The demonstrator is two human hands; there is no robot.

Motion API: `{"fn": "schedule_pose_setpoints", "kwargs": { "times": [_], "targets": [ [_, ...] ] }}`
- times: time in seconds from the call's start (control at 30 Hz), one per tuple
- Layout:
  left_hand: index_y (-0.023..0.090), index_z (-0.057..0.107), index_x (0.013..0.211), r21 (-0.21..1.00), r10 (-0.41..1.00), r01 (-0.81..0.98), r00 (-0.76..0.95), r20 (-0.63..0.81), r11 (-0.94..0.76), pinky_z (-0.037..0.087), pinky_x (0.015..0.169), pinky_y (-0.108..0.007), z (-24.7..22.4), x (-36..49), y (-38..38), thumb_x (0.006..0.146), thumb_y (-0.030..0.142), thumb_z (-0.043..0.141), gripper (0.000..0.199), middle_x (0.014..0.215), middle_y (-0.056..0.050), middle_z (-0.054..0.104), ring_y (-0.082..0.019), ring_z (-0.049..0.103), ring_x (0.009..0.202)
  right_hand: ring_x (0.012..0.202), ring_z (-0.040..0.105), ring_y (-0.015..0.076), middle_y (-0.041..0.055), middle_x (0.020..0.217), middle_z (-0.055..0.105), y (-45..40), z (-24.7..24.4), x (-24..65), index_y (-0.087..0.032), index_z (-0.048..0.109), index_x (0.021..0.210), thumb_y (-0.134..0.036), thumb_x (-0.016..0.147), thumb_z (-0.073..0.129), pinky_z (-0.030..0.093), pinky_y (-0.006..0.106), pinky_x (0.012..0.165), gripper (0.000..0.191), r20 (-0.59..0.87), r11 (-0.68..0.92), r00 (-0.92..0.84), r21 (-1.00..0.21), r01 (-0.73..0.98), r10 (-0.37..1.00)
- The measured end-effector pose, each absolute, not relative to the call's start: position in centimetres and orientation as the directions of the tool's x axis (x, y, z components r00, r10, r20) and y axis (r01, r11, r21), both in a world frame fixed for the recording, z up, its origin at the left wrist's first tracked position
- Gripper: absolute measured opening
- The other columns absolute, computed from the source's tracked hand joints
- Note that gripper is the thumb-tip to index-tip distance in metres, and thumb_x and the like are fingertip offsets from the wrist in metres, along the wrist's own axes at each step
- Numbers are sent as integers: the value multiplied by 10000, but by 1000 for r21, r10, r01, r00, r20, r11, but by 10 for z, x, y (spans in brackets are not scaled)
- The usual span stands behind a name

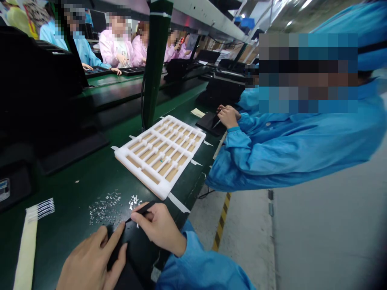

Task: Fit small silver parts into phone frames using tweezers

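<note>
My right hand (160, 225) is shut on black tweezers (143, 209), their tip close to a small pile of tiny silver metal parts (134, 202). A wider scatter of these parts (105, 207) lies on the green bench mat to the left. My left hand (90, 257) grips a narrow black piece (115, 245) at the bottom of the view, and its lower end is hidden by my fingers. Beyond my hands, a white foam tray (160, 155) with wooden-coloured slots holds one small dark-green item (161, 160).
A co-worker's blue-sleeved hand (228, 116) works over a black pad (208, 123) beyond the tray. A white bundle of swabs (40, 209) rests on a cream strip (27, 249) at left. A dark green post (155, 60) stands behind the tray, and the bench edge drops to a grey floor at right.
</note>
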State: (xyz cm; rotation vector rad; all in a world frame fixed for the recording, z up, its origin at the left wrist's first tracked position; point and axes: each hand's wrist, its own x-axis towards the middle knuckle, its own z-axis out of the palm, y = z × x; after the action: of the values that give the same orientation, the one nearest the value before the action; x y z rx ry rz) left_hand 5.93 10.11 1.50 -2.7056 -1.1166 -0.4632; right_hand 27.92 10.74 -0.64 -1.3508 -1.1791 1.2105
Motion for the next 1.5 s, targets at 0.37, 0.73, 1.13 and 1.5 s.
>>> {"fn": "schedule_pose_setpoints", "kwargs": {
  "times": [0.37,0.73,1.13,1.5],
  "targets": [
    [218,726,1300,-111,648,716,677,348,-689,499,549,-288,19,68,104,1091,323,411,392,870,-22,679,-133,666,548,588,683,155,59,820,794,95,-9,286,-159,835,957,-367,941,774,517,233,496,218,-7,-17,132,-997,81,991],
    [212,703,1339,-118,666,724,676,315,-680,504,553,-302,16,65,102,1082,330,430,393,872,-20,666,-149,677,572,842,787,217,97,973,825,83,-11,292,-202,853,1020,-265,981,749,638,286,714,127,199,174,102,-961,213,975],
    [213,617,1405,-45,680,731,653,334,-680,489,549,-300,16,64,103,1104,370,423,391,854,7,643,-142,667,563,591,704,170,47,784,787,103,-9,279,-167,829,947,-394,926,805,550,237,512,229,-75,-77,82,-997,25,994],
    [195,711,1339,-99,655,713,682,326,-694,469,484,-271,18,69,108,1078,274,406,409,857,-12,666,-124,633,496,410,529,106,-8,628,686,109,-3,283,-147,815,938,-400,927,767,408,216,392,258,-135,-137,63,-990,39,989]
  ]
}}
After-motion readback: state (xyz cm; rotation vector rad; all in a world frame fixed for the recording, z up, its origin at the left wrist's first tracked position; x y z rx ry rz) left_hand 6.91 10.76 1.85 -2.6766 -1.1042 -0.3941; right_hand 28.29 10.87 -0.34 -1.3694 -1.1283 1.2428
